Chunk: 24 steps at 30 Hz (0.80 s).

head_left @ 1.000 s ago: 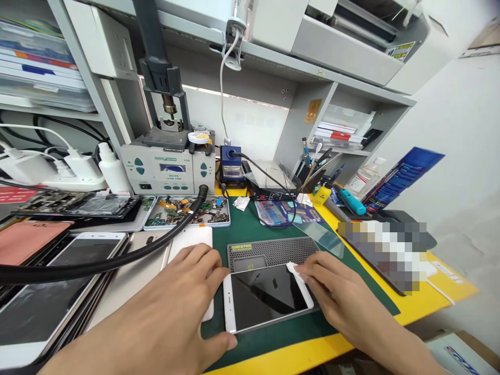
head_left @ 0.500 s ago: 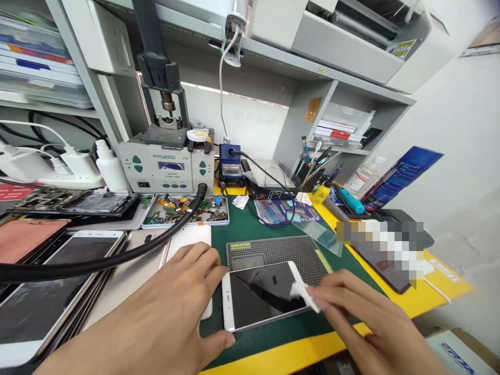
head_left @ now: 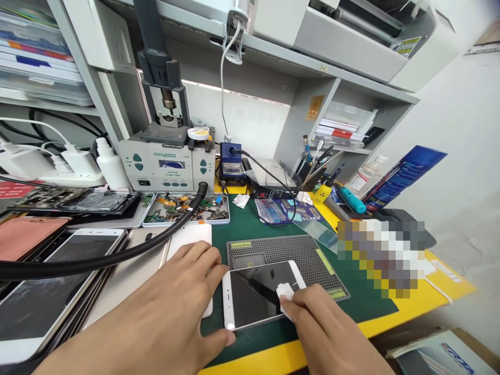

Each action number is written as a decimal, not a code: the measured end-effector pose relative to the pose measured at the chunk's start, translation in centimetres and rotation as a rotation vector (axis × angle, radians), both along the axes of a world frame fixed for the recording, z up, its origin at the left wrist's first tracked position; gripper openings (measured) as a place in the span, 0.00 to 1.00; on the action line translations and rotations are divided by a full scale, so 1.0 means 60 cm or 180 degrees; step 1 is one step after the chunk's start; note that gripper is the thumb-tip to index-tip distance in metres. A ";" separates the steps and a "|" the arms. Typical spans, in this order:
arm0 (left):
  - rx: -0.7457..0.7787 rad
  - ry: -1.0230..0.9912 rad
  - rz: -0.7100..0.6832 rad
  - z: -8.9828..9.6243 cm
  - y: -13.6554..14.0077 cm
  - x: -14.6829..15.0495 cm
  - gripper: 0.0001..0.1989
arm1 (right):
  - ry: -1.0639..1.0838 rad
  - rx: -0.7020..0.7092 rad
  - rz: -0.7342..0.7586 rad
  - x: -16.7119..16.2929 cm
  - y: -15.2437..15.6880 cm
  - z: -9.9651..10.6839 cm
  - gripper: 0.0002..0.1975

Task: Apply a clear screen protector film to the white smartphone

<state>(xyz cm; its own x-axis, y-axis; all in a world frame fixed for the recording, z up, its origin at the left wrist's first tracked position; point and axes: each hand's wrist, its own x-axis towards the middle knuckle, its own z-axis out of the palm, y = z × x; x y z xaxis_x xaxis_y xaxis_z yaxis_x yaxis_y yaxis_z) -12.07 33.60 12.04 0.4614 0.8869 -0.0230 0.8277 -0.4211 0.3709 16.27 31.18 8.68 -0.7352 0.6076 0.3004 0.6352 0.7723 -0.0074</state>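
A white-framed smartphone lies face up, its dark glossy screen reflecting the things above it. Part of it rests on a dark grey honeycomb-textured pad. My left hand steadies the phone's left end, fingers at the top corner and thumb by the lower corner, with the palm off the screen. Pinched between the thumb and fingers of my right hand is a crumpled white tissue, pressed on the right part of the screen. My right fingers hide the phone's lower right corner.
Several phones are stacked at the left, under a thick black hose. Behind stand a tray of small circuit parts and a hot-air station. A green mat covers the yellow-edged bench. A pixelated patch hides things at right.
My right hand has moved left and inward with the tissue, from the phone's right edge farther onto the screen. My left hand and the phone stay in place.
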 end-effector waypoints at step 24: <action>0.0206 0.0066 -0.0003 -0.010 -0.002 -0.001 0.21 | -0.0227 0.0269 -0.0623 0.019 0.034 0.012 0.21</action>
